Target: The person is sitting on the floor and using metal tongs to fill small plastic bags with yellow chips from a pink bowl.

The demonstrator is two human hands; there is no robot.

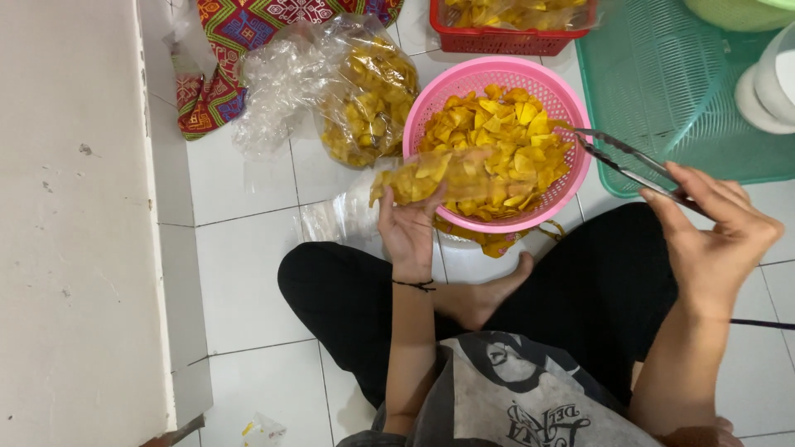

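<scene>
**Bagging yellow chips on a tiled floor: inventory, largest to smallest**

Sitting cross-legged on the white tile floor (248,273), a person works over the items below.

- Green tray (662,83): upper right, ribbed plastic, partly under white ware at the corner. It lies just beside the basket and crowds the tongs' handle side.
- Pink basket (571,108): round, perforated, heaped with yellow chips (505,136). It sits on the floor ahead of the bare foot, with a few chips showing under its near rim.
- Filled bags (356,91): clear plastic, chips inside, lying left of the basket against a patterned cloth (240,33).
- Red basket (497,37): top edge, also holding chips, well apart from the hands.
- Small bag (422,178): clear, part-filled, held sideways at the basket's near-left rim.
- Left hand (407,228): closed around the small bag from beneath, fingers curled up its side.
- Right hand (716,232): gripping the tongs at their handle end.
- Tongs (621,157): metal, tips at the basket's right rim, touching the chips.

Handling note: the bag's mouth is not clearly visible. Judged from its sideways lie, tilting it open-end up and close over the basket would keep spills inside; light tong pressure should spare the brittle chips.
</scene>
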